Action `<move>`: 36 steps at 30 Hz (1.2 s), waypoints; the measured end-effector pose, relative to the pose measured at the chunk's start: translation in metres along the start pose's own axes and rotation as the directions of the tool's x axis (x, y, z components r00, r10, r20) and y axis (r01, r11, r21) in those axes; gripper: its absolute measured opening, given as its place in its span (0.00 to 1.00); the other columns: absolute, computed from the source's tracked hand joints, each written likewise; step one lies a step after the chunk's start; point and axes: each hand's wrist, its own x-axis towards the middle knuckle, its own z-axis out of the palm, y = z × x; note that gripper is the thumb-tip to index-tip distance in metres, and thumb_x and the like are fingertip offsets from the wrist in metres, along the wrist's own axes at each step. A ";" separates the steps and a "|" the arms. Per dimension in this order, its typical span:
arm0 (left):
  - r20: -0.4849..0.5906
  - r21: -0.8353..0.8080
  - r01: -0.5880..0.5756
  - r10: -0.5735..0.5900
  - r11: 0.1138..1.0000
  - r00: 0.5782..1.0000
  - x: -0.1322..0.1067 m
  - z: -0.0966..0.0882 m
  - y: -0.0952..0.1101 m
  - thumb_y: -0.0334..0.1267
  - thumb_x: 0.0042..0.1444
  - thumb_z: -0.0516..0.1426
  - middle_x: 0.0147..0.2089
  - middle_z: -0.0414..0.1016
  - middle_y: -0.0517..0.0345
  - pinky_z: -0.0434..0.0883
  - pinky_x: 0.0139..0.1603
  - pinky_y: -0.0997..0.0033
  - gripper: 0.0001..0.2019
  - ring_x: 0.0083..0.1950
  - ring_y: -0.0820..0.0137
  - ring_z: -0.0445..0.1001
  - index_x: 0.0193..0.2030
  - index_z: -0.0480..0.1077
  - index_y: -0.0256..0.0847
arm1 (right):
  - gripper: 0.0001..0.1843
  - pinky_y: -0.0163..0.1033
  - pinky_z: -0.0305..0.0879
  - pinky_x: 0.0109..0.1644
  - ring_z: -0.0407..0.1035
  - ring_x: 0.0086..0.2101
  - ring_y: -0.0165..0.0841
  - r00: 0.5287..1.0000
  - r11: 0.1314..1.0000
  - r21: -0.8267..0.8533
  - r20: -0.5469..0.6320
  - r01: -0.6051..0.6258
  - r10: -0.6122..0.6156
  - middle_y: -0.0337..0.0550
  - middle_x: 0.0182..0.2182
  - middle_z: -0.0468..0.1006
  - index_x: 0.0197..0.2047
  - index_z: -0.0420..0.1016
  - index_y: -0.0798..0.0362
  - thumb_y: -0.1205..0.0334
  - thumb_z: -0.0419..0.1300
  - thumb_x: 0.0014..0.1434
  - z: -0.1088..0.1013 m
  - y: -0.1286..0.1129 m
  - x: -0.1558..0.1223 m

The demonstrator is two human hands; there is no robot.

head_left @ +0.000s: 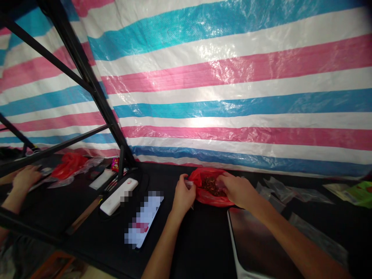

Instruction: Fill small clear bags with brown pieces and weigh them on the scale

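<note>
A red plastic bag (215,201) lies opened out on the black table, with small dark brown dried bits (213,186) inside. At its left edge, my left hand (183,197) is closed with thumb and fingers on a piece of clear plastic (189,183), which looks like a small bag. My right hand (238,190) reaches over the red bag's right side. Its fingers are bent together down at the brown bits, and the fingertips are partly hidden, so what they pinch cannot be made out.
A flat device with a dark top (258,240) lies under my right forearm. Clear plastic bags (283,190) and a green packet (360,193) lie rightward. Leftward are a phone (148,217), a white power bank (119,195), a black metal frame (99,100) and another person's hand (27,178).
</note>
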 end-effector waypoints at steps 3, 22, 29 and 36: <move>0.108 0.048 0.029 -0.034 0.998 0.994 -0.003 0.002 -0.005 0.35 0.57 0.60 0.44 0.81 0.48 0.69 0.44 0.66 0.15 0.43 0.60 0.79 0.52 0.72 0.42 | 0.18 0.41 0.69 0.43 0.81 0.45 0.45 1.000 1.000 -0.030 0.016 -0.010 0.010 0.52 0.57 0.77 0.50 0.79 0.49 0.74 0.57 0.61 -0.002 -0.004 -0.002; 0.050 -0.361 0.064 -0.049 0.930 0.998 -0.001 0.012 0.011 0.36 0.54 0.63 0.35 0.79 0.57 0.69 0.37 0.74 0.10 0.34 0.70 0.74 0.43 0.75 0.39 | 0.14 0.39 0.68 0.48 0.79 0.48 0.43 0.998 0.989 0.133 -0.005 0.057 -0.057 0.49 0.49 0.84 0.50 0.83 0.49 0.61 0.66 0.61 0.018 -0.002 0.011; 0.123 -0.643 0.199 -0.157 0.739 0.980 -0.004 0.022 0.011 0.39 0.51 0.64 0.34 0.77 0.59 0.70 0.37 0.75 0.13 0.34 0.72 0.75 0.43 0.74 0.39 | 0.11 0.36 0.65 0.43 0.79 0.46 0.40 0.994 0.969 0.220 -0.023 0.114 -0.111 0.44 0.48 0.84 0.47 0.83 0.48 0.61 0.67 0.60 0.024 -0.007 0.014; 0.118 -0.716 0.274 -0.275 0.642 0.954 -0.002 0.018 0.013 0.42 0.49 0.68 0.33 0.78 0.59 0.73 0.38 0.74 0.14 0.34 0.70 0.78 0.39 0.73 0.40 | 0.10 0.35 0.62 0.38 0.80 0.41 0.36 0.995 0.950 0.296 -0.009 0.102 -0.104 0.39 0.43 0.86 0.45 0.83 0.45 0.62 0.64 0.60 0.027 -0.007 0.014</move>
